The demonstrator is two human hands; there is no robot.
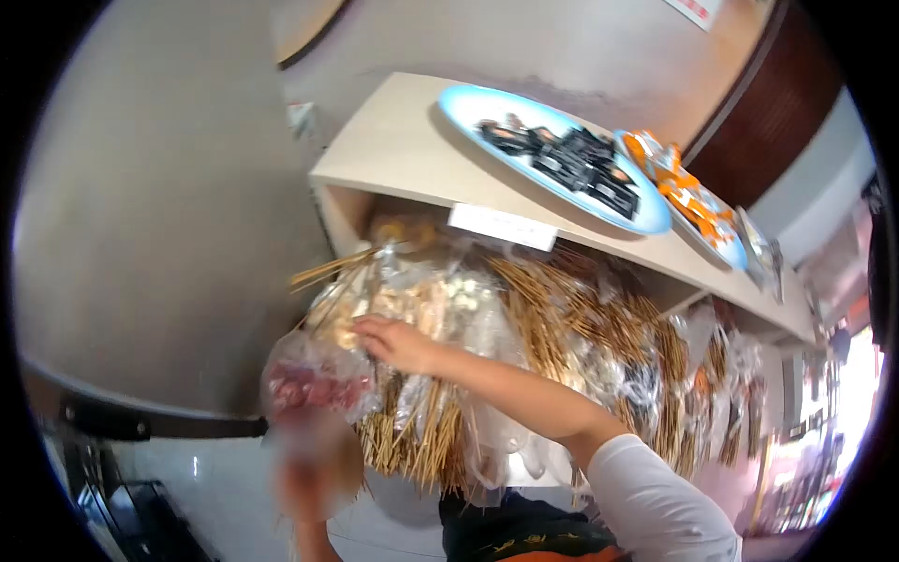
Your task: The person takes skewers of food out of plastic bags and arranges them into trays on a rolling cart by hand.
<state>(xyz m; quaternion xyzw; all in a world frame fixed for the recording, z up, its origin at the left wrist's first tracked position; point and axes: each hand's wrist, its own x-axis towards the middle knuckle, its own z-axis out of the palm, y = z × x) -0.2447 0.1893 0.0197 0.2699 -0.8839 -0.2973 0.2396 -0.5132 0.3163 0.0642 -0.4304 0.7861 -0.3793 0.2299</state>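
My right hand (391,344) reaches in from the right, its bent fingers closed on the clear plastic bag (343,309) of pale food on sticks. Below and left of it is a clear bag of red pieces (316,386). My left hand (307,482) is at the lower left, just under the red pieces; it is badly blurred, so its fingers and any grip cannot be made out. Bundles of thin wooden sticks (412,450) hang below my right hand.
A pale wooden shelf (393,150) holds a blue-rimmed plate (459,108) with black packets and another plate with orange packets (688,192). More bagged sticks (581,314) line the shelf toward the right. A large grey metal surface (159,206) stands at the left.
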